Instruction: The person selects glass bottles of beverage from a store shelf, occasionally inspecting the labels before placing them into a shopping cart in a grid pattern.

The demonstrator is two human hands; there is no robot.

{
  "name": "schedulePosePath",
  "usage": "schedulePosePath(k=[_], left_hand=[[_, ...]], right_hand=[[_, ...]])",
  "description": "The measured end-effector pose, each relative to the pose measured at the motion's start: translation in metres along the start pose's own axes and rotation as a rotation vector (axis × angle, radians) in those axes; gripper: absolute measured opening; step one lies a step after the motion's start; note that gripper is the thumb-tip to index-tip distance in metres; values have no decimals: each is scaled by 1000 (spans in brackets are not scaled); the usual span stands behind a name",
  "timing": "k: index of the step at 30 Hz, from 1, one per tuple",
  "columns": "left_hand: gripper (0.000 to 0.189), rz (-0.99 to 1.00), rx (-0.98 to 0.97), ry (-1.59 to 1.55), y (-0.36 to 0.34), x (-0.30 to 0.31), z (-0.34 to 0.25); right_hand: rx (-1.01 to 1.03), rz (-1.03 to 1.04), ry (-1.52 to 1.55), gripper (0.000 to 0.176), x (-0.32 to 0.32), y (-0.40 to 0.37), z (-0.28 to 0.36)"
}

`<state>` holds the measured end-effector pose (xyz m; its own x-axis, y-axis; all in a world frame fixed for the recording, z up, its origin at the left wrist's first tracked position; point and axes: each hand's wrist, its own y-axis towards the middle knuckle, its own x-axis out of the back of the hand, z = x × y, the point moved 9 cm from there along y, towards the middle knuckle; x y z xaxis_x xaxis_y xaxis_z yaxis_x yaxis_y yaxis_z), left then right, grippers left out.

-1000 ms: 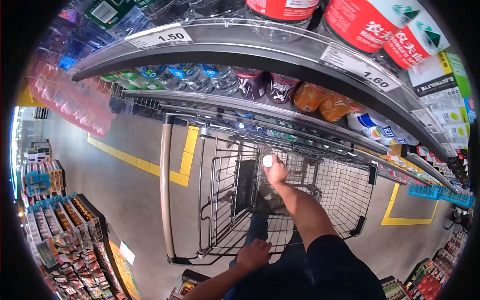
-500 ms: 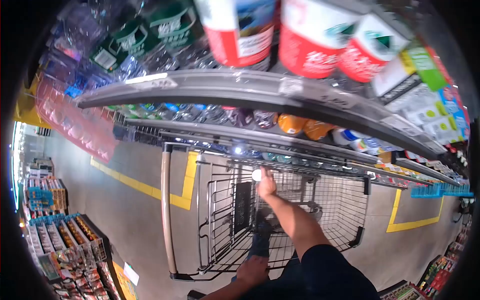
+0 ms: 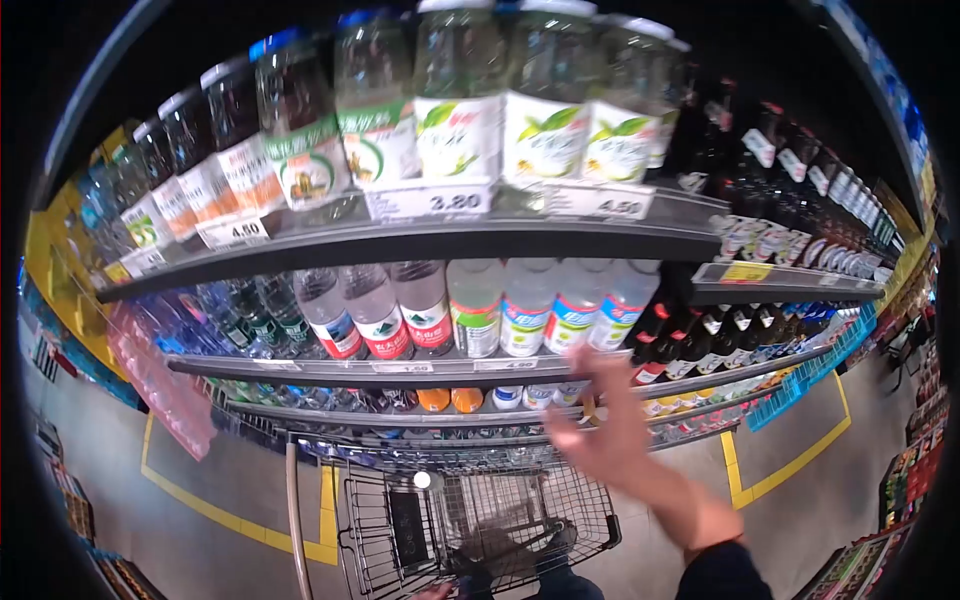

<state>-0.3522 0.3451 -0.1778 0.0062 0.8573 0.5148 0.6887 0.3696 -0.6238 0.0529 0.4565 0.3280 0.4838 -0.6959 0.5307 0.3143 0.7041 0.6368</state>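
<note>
Dark sleeve [image 3: 728, 572]: at the lower right, the bare forearm extending up from it.
Left hand [image 3: 437, 592]: only a sliver at the bottom edge; its grip cannot be told.
Right-hand reach: the bare right hand [image 3: 605, 430] is raised before the shelving, blurred. In my judgement, a sound reach here slows before the shelf front, keeps the thumb clear of the shelf lip and comes square to one item, so that its neighbours are not knocked.
Right-hand grip: thumb and fingers spread wide, nothing visible between them. Contact with the shelf front cannot be confirmed.
Grey wire shopping cart [image 3: 408, 530] with a tan handle bar [image 3: 297, 520]: below the right hand, alongside the shelving.
Small white round object [image 3: 422, 480]: at the cart's left end, near its dark panel, apart from the right hand; loose piece or cap, cannot tell.
Clear plastic bottles with blue, red and green labels [image 3: 572, 315]: upright on the middle tier, beyond and just above the fingertips.
Clear bottles with red-and-white labels [image 3: 388, 325]: upright, left of those.
White-capped bottles with leaf-printed labels [image 3: 548, 120]: upright on the tier above, behind price tags [image 3: 430, 200].
</note>
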Motion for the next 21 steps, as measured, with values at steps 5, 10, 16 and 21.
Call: schedulePosePath(k=[5, 10, 16, 21], left_hand=[[63, -119, 63, 458, -9, 29, -42], [72, -99, 381, 273, -32, 50, -57], [67, -146, 351, 215, -41, 66, -79], [65, -150, 332, 240, -37, 65, -72]], right_hand=[[300, -373, -90, 55, 148, 150, 73], [127, -107, -291, 78, 149, 243, 67], [-137, 70, -261, 59, 130, 258, 56], [-109, -93, -108, 54, 146, 254, 45]])
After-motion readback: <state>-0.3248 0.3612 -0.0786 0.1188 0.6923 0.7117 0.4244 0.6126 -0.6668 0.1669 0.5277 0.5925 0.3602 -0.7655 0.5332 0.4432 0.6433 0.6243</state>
